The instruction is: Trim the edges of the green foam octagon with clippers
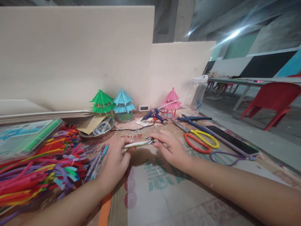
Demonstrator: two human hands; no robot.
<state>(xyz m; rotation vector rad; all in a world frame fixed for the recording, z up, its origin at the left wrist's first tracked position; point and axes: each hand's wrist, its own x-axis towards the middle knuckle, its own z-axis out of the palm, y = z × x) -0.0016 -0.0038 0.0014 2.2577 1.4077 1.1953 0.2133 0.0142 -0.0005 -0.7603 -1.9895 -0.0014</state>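
In front of me, both hands hold a slim, whitish-green bar (136,144) with a dark, silvery piece at its right end. I cannot make out its kind. My left hand (117,153) is closed on the bar's left end, thumb below and fingers above. At the other end, my right hand (168,147) pinches around the silvery piece. Beyond the hands lies a blue glue gun (154,115). Scissors (201,141) with orange and yellow handles rest right of my right hand. Several pens (97,163) lie beside my left wrist.
Green (101,102), blue (123,105) and pink (172,102) paper-roofed pavilions stand along the back board. Colourful pipe cleaners (42,169) and a plastic case (28,136) fill the left. On the right are pliers (195,119), a phone (231,139) and a clear bottle (199,94).
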